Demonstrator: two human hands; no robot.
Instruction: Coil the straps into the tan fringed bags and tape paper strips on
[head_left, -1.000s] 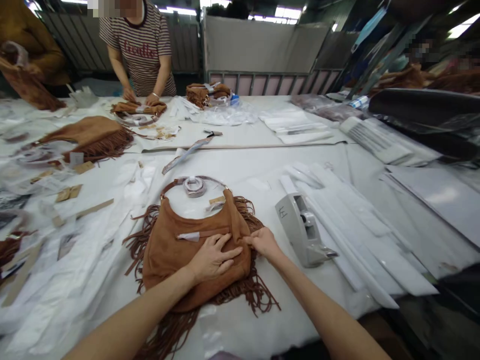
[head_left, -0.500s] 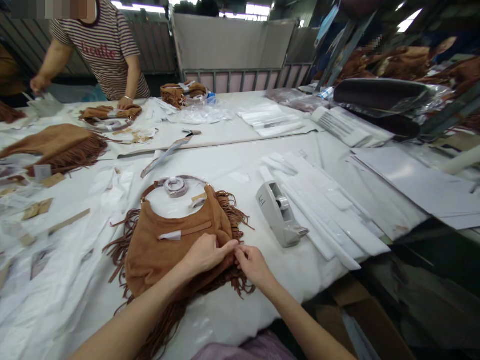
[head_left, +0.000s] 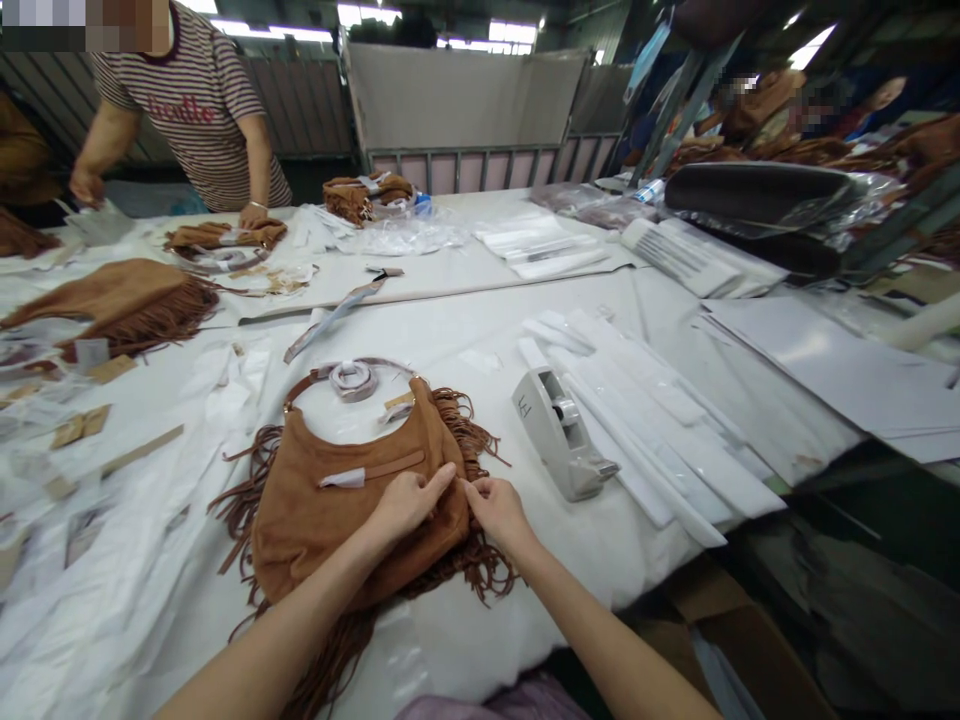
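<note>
Two marks we can see, neither of which we can read for certain.
Across the chest of the striped shirt (head_left: 217, 140) worn by the person opposite, we see one word of pinkish-red lettering (head_left: 180, 108); we think there is a double t near its end, but the rest is too blurred for us to spell. On the side of the grey tape dispenser (head_left: 556, 440) we find a few dark strokes (head_left: 523, 404), set aslant, which we cannot resolve into definite letters or a character.
</note>
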